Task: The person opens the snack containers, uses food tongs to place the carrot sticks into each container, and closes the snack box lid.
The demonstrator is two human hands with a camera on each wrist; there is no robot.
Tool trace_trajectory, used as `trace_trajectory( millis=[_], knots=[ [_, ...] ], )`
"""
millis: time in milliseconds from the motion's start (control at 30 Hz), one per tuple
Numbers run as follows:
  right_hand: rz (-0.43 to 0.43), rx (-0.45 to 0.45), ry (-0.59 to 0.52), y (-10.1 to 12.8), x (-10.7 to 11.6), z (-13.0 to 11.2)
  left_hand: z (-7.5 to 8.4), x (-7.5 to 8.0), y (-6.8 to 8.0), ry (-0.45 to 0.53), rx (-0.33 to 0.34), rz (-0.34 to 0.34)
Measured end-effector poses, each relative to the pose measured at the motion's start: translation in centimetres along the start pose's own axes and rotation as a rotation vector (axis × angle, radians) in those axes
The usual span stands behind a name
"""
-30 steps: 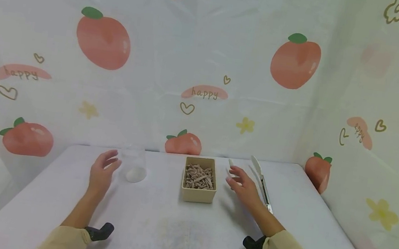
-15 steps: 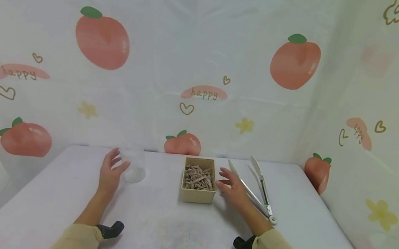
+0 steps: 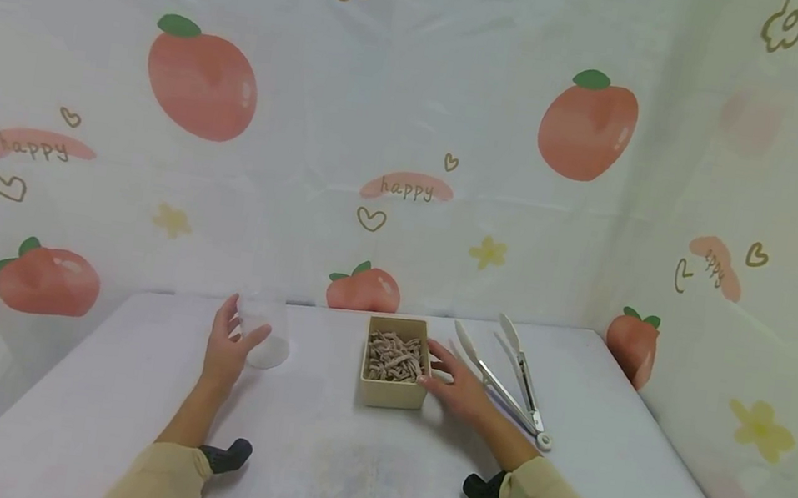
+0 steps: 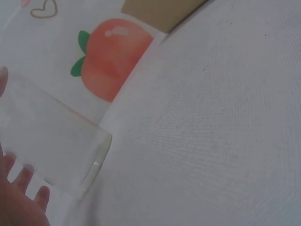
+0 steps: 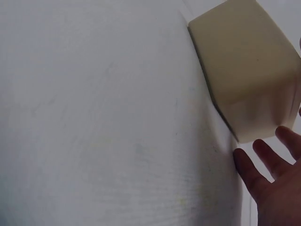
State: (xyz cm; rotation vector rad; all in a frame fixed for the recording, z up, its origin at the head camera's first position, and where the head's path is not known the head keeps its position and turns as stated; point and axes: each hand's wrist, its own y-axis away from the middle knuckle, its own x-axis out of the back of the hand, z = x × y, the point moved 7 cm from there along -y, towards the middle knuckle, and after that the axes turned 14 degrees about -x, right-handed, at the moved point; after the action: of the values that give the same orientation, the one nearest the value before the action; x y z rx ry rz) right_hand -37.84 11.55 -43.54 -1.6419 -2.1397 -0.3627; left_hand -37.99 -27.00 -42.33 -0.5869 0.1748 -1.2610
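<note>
1. Your right hand (image 3: 455, 385) has slid left since a second ago, and now lies against the box (image 3: 395, 362), fingers spread.
2. Your left hand (image 3: 229, 342) touches the cup (image 3: 264, 333), left of the box, fingers open.
3. Tongs (image 3: 514, 380) lie right of the box.

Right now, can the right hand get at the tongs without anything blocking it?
Probably yes. The right hand rests by the beige box, and the tongs lie just to its right on the table, nothing between them.
</note>
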Motion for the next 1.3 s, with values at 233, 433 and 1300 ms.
trace_trajectory(
  millis=[233, 433, 1300],
  knots=[
    [-0.017, -0.036, 0.039, 0.2, -0.1, 0.2, -0.5, -0.2, -0.2, -0.021, 0.039, -0.027],
    [-0.012, -0.050, 0.068, 0.4, 0.1, 0.5, -0.4, -0.5, -0.5, -0.044, 0.048, -0.056],
    [-0.011, -0.062, 0.073, 0.4, 0.3, 0.4, -0.6, -1.1, -0.4, -0.117, 0.080, -0.056]
  ],
)
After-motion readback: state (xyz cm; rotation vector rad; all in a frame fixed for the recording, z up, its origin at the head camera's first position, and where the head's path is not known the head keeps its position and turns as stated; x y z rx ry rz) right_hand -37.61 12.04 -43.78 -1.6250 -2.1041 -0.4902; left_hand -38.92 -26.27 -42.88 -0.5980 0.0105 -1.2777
